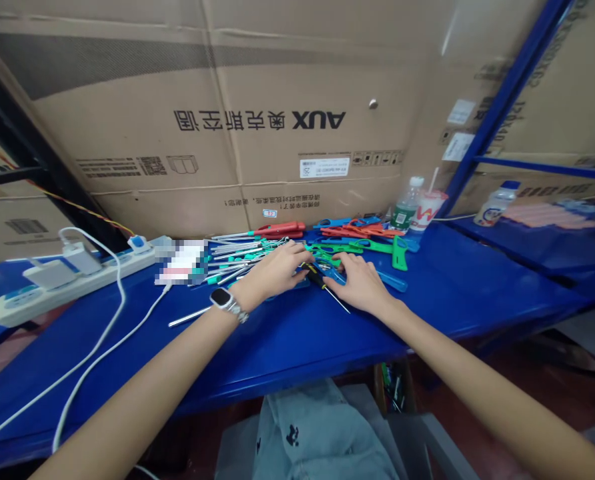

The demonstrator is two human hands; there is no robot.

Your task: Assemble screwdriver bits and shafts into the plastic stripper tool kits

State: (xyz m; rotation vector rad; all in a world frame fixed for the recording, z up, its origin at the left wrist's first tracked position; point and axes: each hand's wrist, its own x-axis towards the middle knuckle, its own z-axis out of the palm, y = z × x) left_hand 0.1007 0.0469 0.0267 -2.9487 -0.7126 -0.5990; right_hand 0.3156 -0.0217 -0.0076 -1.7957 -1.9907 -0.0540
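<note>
A screwdriver (313, 275) with a black and yellow handle lies slanted, its thin shaft pointing toward the front right. My left hand (280, 270), with a watch on the wrist, is closed at the handle's upper end. Close to where handle and shaft meet is the thumb of my right hand (360, 283); its thumb and forefinger are spread, and the other fingertips are partly hidden. Between and behind both hands lies a heap of metal rods with teal ends (227, 267), green plastic pieces (400, 253) and blue plastic pieces (392, 281).
Red-handled pieces (282, 230) and orange plastic pieces (360, 230) lie at the back against a cardboard wall (257, 73). A bottle (402, 207) and a paper cup (429, 210) stand back right. On the left are a power strip (85, 280), white cables and a blurred phone (181, 262).
</note>
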